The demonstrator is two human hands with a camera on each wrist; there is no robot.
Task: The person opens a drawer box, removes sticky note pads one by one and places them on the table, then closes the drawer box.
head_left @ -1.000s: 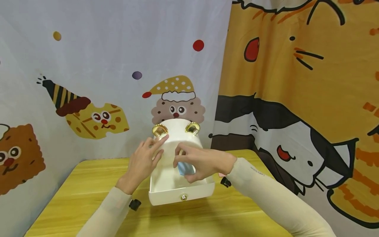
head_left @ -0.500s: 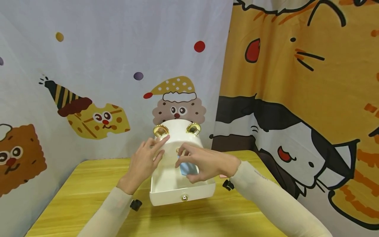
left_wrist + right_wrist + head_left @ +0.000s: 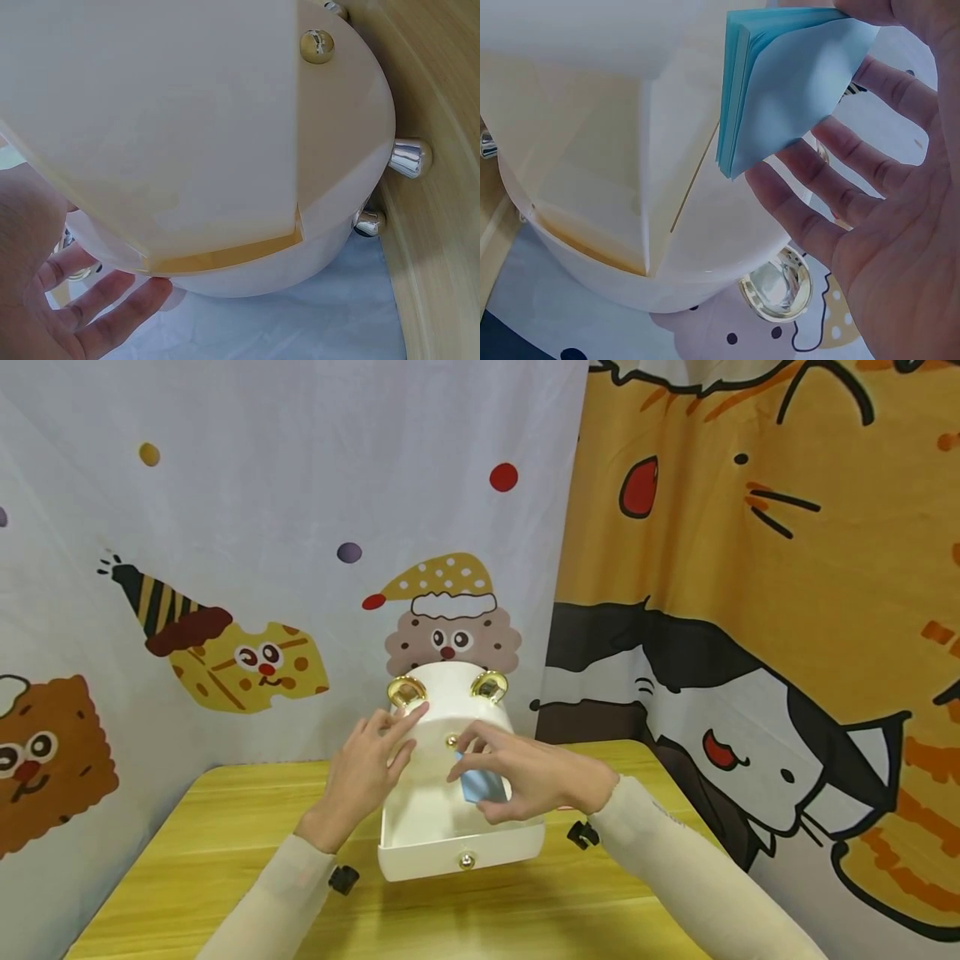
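A white storage box (image 3: 446, 693) with gold ring-shaped ears stands on the table, its drawer (image 3: 420, 862) pulled out toward me. My left hand (image 3: 366, 768) rests against the box's left side, fingers loosely extended. In the left wrist view, the fingertips (image 3: 154, 291) touch the rim beside the drawer opening. Over the drawer, my right hand (image 3: 528, 777) pinches a blue pad of sticky notes (image 3: 802, 90) between thumb and fingers. The head view shows the pad partly behind that hand. A gold knob (image 3: 452, 741) is on the box above the drawer, another (image 3: 467, 861) on the drawer front.
The box and drawer stand on a yellow wood-grain table (image 3: 247, 852). A patterned curtain (image 3: 262, 485) hangs right behind it and along the right side. Just right of the drawer, a sliver of something pink (image 3: 564, 808) shows, mostly hidden by the right wrist.
My right hand has shifted slightly to the right with the blue pad, uncovering the upper gold knob. The left hand, box and drawer stay in place.
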